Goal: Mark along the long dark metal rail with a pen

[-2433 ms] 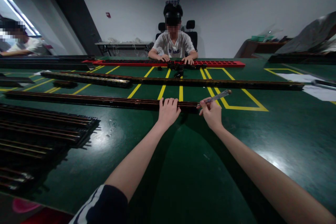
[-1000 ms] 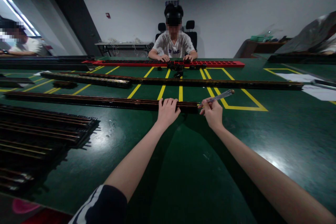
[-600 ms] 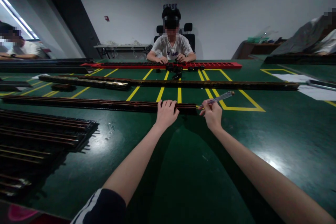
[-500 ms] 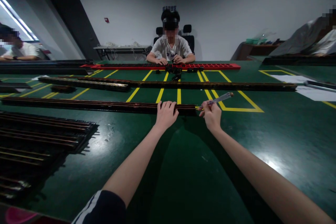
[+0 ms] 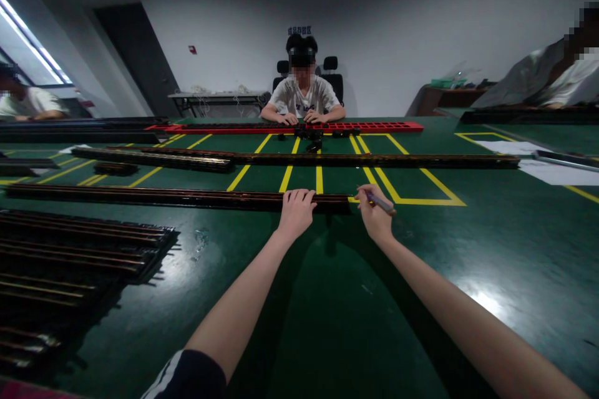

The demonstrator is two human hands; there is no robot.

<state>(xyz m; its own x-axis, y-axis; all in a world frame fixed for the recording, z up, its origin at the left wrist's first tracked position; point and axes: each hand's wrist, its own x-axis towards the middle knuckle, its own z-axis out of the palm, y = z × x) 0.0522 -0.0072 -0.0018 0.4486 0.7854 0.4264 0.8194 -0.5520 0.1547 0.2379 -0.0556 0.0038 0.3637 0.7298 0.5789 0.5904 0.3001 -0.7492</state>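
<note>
A long black rail (image 5: 187, 196) with copper-coloured lines lies across the green table in front of me. My left hand (image 5: 296, 212) grips it near its right end, fingers curled over the top. Just off that end, my right hand (image 5: 374, 212) is closed around a slim screwdriver (image 5: 381, 202) with a see-through handle. The handle slants down to the right, across the hand. Its tip is too small to make out, close to the thumb and forefinger.
Several more such rails (image 5: 79, 249) are laid side by side at the left. Farther back lies another long rail (image 5: 374, 161), then a red frame (image 5: 384, 128) with black parts, where a person (image 5: 303, 96) sits. Yellow tape (image 5: 430, 202) marks the table; white paper (image 5: 556, 173) lies right.
The screwdriver's handle has swung from pointing up and right to pointing down and right, and its tip has left the rail's end. My left hand stays on the rail. The view has tilted slightly upward.
</note>
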